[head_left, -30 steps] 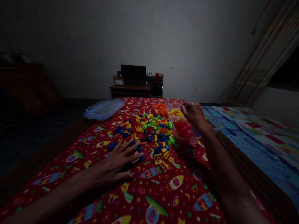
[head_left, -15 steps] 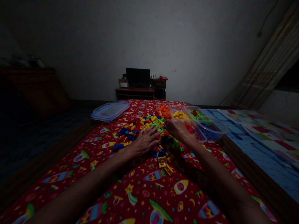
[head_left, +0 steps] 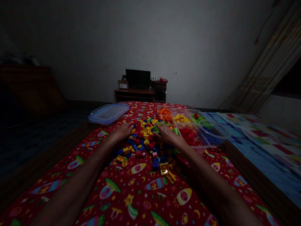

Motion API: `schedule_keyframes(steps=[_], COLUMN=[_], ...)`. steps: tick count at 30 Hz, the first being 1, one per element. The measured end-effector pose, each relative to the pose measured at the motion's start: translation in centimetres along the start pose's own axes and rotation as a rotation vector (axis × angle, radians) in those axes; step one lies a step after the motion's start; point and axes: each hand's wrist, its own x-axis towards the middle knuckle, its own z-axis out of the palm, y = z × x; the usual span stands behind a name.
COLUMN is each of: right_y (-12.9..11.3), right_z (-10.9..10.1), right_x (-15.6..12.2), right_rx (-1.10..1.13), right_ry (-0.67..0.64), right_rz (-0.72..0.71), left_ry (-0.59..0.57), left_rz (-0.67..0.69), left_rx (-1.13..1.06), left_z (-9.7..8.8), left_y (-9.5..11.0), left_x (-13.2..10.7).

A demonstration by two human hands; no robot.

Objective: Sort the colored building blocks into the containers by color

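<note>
A mixed heap of toy building bricks [head_left: 147, 133] in yellow, red, blue and green lies on a red patterned cloth [head_left: 141, 194]. At the heap's left edge rests my left hand [head_left: 122, 131], fingers reaching toward the bricks, partly blurred; it appears open with no brick visible in it. My right hand [head_left: 166, 135] is over the heap's right side, thumb and fingers apart, close to a green brick [head_left: 155, 128]. Right of it stands a clear divided container, with orange bricks [head_left: 164, 114], yellow bricks [head_left: 182, 118] and red bricks [head_left: 188, 135] in separate compartments.
A round clear tub [head_left: 223, 135] with blue bricks stands beside the container, green bricks [head_left: 197, 118] behind it. A blue-rimmed lid [head_left: 109, 113] lies at the far left. A few yellow bricks [head_left: 164, 169] lie nearer me. Behind is a desk with a monitor [head_left: 138, 78].
My left hand has moved left off the middle of the heap to its edge. The right hand has shifted from beside the container leftward onto the heap, and its fingers have spread.
</note>
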Motion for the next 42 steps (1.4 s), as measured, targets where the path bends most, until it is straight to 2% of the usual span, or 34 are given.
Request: schedule_keyframes(steps=[2,5,8,12,16,19,22,24,26,29,33,38,42], right_y=[-0.9,-1.7,-1.6,-0.3,1.4,2.6,3.6,4.1,4.5,4.8,4.4,2.9,3.3], right_z=[0.0,-0.4,-1.4,-3.4,-4.9,-5.4,-5.5,-5.4,-5.1,-4.1,-2.5,-2.0,-2.2], right_x=[0.8,1.1,0.7,0.3,0.0,-0.3,-0.7,-1.1,-1.5,-1.7,-1.7,-1.6,-1.8], right_rx=[-0.002,0.048,0.134,0.265,0.327,0.344,0.182,0.019,-0.118,-0.276,-0.377,-0.415,-0.378], right_ry=[-0.073,-0.099,-0.082,0.014,0.17,0.213,0.324,0.356,0.276,0.084,-0.066,-0.142,-0.12], right_rz=[-0.002,-0.079,-0.11,-0.008,0.118,0.22,0.282,0.288,0.277,0.224,0.131,0.103,0.061], left_ry=[-0.076,-0.094,-0.088,-0.059,0.105,0.135,0.141,0.131,0.083,0.029,0.004,-0.008,0.047], left_rz=[0.003,0.059,0.063,0.058,0.222,0.377,0.461,0.496,0.521,0.509,0.455,0.405,0.398], left_rx=[-0.023,-0.05,-0.071,-0.088,-0.127,-0.212,-0.243,-0.233,-0.212,-0.168,-0.153,-0.192,-0.191], left_z=[0.4,0.2,-0.8,-1.5,0.1,2.3,3.7,3.7,3.0,2.0,1.8,2.1,1.8], left_y=[0.4,1.5,2.8,4.7,6.0,6.2,6.0,6.2,6.9,8.0,8.3,7.4,7.3], left_x=[-0.3,-0.6,-0.7,-0.9,-0.9,-0.6,-0.5,-0.6,-0.8,-1.2,-1.3,-1.4,-1.4])
